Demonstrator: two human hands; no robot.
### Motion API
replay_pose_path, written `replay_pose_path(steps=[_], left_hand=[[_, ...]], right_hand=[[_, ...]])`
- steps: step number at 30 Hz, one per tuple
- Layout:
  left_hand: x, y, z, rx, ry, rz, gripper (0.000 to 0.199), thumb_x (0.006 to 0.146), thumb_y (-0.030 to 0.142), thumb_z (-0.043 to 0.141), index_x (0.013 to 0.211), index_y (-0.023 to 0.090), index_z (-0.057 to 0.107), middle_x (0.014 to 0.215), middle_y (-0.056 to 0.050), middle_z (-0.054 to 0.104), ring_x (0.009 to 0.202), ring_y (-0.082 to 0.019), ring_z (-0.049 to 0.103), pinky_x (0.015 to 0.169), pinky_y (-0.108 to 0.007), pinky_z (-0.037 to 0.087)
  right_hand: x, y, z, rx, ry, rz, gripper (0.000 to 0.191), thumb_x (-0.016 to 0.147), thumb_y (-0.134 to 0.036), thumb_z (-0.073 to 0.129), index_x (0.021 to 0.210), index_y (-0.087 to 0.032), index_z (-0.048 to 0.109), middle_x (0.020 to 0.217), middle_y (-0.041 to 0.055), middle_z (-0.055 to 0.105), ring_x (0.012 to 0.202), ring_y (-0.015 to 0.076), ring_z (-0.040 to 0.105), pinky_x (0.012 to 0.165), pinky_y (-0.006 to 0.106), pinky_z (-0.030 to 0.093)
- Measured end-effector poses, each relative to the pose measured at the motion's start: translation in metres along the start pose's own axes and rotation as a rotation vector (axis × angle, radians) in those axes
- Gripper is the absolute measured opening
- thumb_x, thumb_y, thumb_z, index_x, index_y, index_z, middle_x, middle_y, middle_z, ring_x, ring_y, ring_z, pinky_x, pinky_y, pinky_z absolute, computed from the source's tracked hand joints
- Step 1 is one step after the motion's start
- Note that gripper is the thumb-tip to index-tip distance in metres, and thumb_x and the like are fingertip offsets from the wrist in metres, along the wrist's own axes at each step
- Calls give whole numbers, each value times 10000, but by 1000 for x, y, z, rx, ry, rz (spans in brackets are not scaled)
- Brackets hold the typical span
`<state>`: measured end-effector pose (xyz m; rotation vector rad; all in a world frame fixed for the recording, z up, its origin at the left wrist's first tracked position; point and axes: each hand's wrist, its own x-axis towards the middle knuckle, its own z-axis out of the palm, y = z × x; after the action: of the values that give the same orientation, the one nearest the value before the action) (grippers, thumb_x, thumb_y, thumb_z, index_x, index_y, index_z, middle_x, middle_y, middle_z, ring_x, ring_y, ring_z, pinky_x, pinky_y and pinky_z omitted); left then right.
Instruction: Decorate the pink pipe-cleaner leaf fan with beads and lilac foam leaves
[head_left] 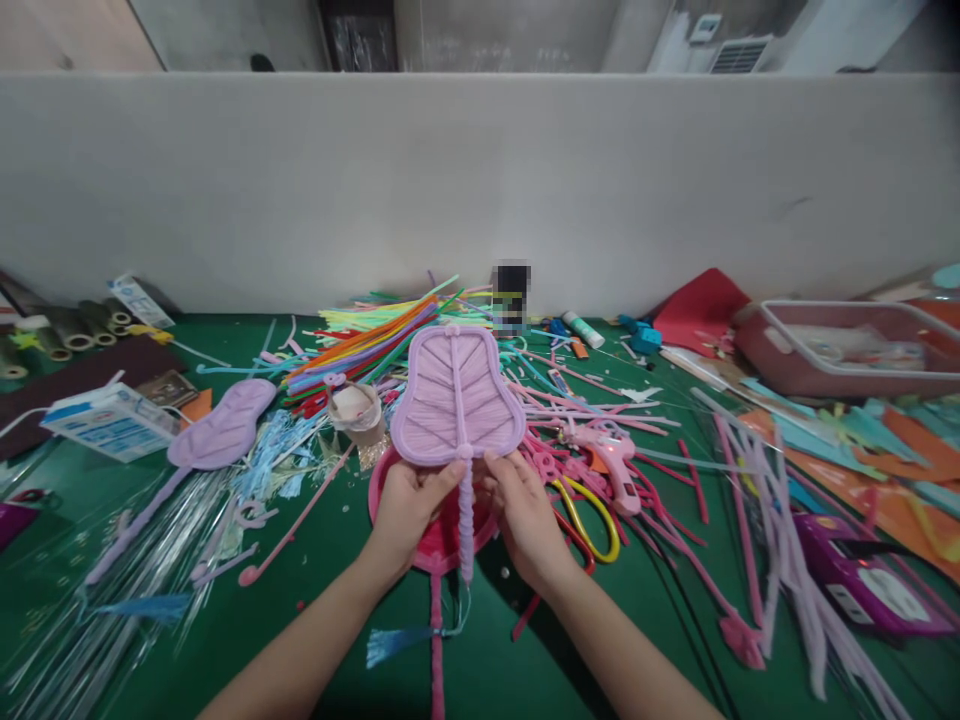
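Note:
A lilac hand fan (427, 385), made of fuzzy pipe cleaners with leaf-like veins, is held upright in front of me. My left hand (412, 510) pinches its lower edge beside the top of the twisted handle. On the other side, my right hand (529, 510) grips the same edge, its fingers partly hidden behind the fan. A blue tassel (401, 645) hangs by a thread from the handle's end. Below and behind lies a round pink-red fan (436, 625), largely covered by my hands and the lilac fan.
Another lilac fan (225, 430) lies at left by a white-blue box (112, 420). Many coloured pipe cleaners (367, 345) are heaped at the back. To the right are a pink glue gun (615, 465), yellow-handled scissors (611, 545), a plastic bin (840, 370) and a purple package (862, 580).

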<state>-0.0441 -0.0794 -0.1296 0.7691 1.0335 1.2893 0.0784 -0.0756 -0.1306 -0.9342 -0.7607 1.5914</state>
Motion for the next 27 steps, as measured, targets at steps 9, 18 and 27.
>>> replay_pose_path(steps=[9,18,27], left_hand=[[3,-2,-1,105,99,120,346,674,391,800,894,142,701,746,-29,701,688,-163,644,624,-251,510],[-1,8,6,219,60,196,233,661,296,796,839,169,715,850,-51,728,927,-224,662,902,-308,490],[-10,8,7,261,25,123,291,599,174,796,530,188,513,463,96,340,469,-76,347,505,-197,363]], right_hand=[[5,2,-6,-228,123,-160,351,754,-466,723,932,-210,560,759,-26,555,624,116,506,564,239,440],[-4,-12,-11,-838,72,-805,95,879,-217,637,952,-247,691,917,46,659,898,197,600,793,357,484],[-5,-9,-11,-848,28,-851,112,853,-225,681,959,-240,714,911,44,688,873,187,648,790,337,522]])
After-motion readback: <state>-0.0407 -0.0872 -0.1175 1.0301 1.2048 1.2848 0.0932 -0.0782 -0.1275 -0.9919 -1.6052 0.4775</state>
